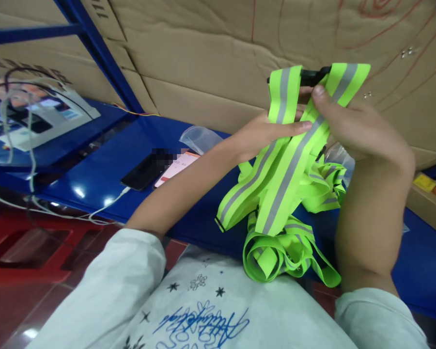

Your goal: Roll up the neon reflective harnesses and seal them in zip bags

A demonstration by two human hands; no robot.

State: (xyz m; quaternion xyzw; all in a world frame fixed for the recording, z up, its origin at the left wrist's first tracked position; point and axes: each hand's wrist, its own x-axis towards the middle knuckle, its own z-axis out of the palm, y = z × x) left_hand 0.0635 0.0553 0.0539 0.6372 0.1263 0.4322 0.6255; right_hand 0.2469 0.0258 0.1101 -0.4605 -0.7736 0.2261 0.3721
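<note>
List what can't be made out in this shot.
All in the head view:
- Black buckle: latched or not; right hand and green straps partly cover it.
- Left hand: some fingers, behind the straps.
- Dark phone: far end, pixelated.
- Lit phone: near end, behind left forearm; text blurred.
- Carton: cut off by right edge.

Phones (143, 170) lie left of the straps (287, 184), seemingly on the table (83, 169).

Smooth glossy blue metal-looking shelf (94, 145), matt brown cardboard (203, 58), woven neon-green straps (281, 189) with grey bands.
</note>
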